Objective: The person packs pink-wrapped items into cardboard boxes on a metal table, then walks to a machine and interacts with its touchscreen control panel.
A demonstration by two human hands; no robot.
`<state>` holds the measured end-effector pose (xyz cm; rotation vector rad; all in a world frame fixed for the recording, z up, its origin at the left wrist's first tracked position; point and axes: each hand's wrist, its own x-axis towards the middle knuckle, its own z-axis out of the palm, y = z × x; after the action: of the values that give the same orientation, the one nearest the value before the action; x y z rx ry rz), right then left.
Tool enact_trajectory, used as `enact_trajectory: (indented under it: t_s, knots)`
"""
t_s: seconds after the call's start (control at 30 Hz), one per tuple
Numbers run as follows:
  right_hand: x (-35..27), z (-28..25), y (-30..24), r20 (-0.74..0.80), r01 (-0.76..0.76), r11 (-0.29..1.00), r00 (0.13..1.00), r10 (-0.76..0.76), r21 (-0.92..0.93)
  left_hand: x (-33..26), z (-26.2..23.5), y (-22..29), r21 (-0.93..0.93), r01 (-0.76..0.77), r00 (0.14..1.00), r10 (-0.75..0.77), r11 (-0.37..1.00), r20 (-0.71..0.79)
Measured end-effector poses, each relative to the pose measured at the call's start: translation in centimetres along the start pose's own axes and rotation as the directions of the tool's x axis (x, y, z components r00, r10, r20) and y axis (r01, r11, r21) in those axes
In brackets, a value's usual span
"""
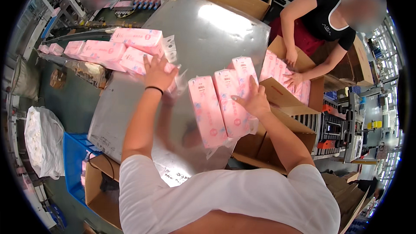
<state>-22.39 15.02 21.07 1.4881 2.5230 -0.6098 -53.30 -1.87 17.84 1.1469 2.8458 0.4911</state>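
Right hand (255,99) is laid flat, fingers spread, on the upright pink packs (225,104) mid-table; left hand (158,73), fingers wide, covers the far-left packs (130,50). Packs are best kept squared, pressed evenly.

Packs (208,110): pale pink with red and blue print, clear film wrap. Table (216,30): bare grey metal. Cartons (277,91): plain brown. Crate (73,156): blue. Wristband (154,89): black.

Short white sleeves, bare forearms
A white T-shirt (225,199) covers the shoulders; a thin black band (154,89) circles the left wrist.
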Motion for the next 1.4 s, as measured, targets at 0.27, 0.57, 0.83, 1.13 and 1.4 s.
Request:
enact_trajectory:
  t_s: [0.27, 0.57, 0.83, 1.13, 1.4]
  knots:
    - [-2.5, 0.1, 2.7, 0.037, 0.041, 0.995, 0.999, -0.038, -0.09, -12.8, 3.2, 1.1, -0.364, -0.468, 0.884, 0.439, 0.806, -0.164]
    - [-2.9, 0.1, 1.7, 0.059, -0.004, 1.0, 0.998, 0.004, 0.001, 5.5, 3.8, -10.6, 0.04, -0.084, 0.987, 0.089, 0.996, -0.136]
    - [-4.2, 2.4, 4.5, 0.015, 0.087, 0.99, 0.996, -0.089, 0.107, -14.3, -1.8, -3.7, -0.483, -0.461, 0.828, 0.556, 0.744, 0.066]
    - [0.2, 0.7, 10.3, 0.53, -0.047, 0.835, 0.792, -0.303, 0.548, -34.4, -1.4, -0.3, -0.788, 0.593, 0.69, -0.608, 0.165, 0.392]
    - [0.0, 4.0, 13.7, 0.48, -0.361, 0.377, 0.826, -0.295, 0.853, -30.0, 1.4, -9.8, -0.647, 0.746, 0.642, -0.084, -0.161, 0.762]
